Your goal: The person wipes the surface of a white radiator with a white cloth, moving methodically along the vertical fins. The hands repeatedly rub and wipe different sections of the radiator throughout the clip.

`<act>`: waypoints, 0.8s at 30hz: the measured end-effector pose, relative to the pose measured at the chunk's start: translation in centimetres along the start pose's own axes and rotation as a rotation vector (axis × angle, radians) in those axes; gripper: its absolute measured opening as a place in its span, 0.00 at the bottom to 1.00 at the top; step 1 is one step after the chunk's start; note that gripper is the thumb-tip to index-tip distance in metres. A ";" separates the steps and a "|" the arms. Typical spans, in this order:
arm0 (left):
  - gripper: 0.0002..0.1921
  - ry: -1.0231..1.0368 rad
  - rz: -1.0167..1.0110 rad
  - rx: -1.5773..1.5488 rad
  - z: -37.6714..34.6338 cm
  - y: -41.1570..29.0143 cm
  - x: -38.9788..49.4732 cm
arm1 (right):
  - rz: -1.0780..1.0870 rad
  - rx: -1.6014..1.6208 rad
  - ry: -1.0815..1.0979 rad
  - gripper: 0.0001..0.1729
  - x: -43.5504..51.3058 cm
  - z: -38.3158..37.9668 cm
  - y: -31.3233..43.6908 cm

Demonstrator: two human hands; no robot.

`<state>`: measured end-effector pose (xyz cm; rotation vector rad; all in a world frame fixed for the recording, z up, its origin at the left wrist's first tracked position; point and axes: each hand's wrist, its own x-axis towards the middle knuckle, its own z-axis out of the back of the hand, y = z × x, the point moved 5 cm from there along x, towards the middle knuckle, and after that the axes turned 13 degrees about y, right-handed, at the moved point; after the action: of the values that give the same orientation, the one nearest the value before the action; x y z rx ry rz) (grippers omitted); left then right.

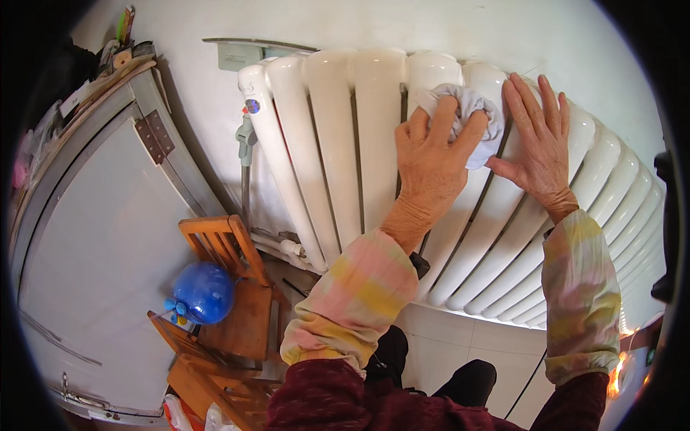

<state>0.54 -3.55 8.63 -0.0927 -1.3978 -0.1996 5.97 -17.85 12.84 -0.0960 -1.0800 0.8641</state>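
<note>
A white radiator with tall rounded columns stands against the wall before me. My left hand presses a crumpled white cloth to the upper part of the columns, its fingers spread over the fabric. Just right of the cloth, my right hand lies on neighbouring columns with fingers apart and nothing in it; its thumb tip reaches the cloth's lower edge. Checked sleeve covers in pink and yellow wrap both forearms.
On the left stands a grey metal-framed cabinet with clutter on top. Wooden chairs and a blue balloon stand beside it. A pipe valve sits at the radiator's left end. An orange glow shows at lower right.
</note>
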 end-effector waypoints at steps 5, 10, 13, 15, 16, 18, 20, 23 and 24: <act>0.23 0.050 -0.011 -0.084 0.2 2.3 -2.0 | 0.049 -0.105 0.040 0.40 -0.8 -0.4 0.7; 0.21 -0.171 0.422 -0.266 5.4 13.2 -7.3 | 0.036 -0.120 0.040 0.38 -1.3 -0.9 0.9; 0.21 -0.306 0.672 -0.312 8.3 20.6 -9.0 | 0.039 -0.102 0.040 0.39 -1.4 -1.0 0.9; 0.23 -0.332 0.876 -0.584 7.7 24.3 -9.9 | 0.042 -0.087 0.049 0.40 -1.4 -1.0 0.8; 0.22 -0.308 0.919 -0.432 7.3 24.7 -10.0 | 0.042 -0.080 0.052 0.41 -1.4 -1.0 0.8; 0.21 -0.283 0.956 -0.116 6.2 24.0 -9.9 | 0.046 -0.067 0.049 0.42 -1.3 -0.9 0.9; 0.22 -0.293 0.793 -0.171 4.7 21.2 -9.7 | 0.042 -0.063 0.053 0.43 -1.3 -1.0 0.9; 0.22 -0.191 0.734 -0.517 3.1 16.6 -9.6 | 0.031 -0.069 0.067 0.45 -1.3 -1.1 1.1; 0.24 -0.058 0.555 -0.490 2.7 13.8 -8.9 | 0.031 -0.071 0.063 0.45 -1.3 -1.1 1.1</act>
<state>-0.75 11.19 1.10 -0.8857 -1.3037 -0.0702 5.96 -17.60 10.88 -0.1982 -1.0526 0.8453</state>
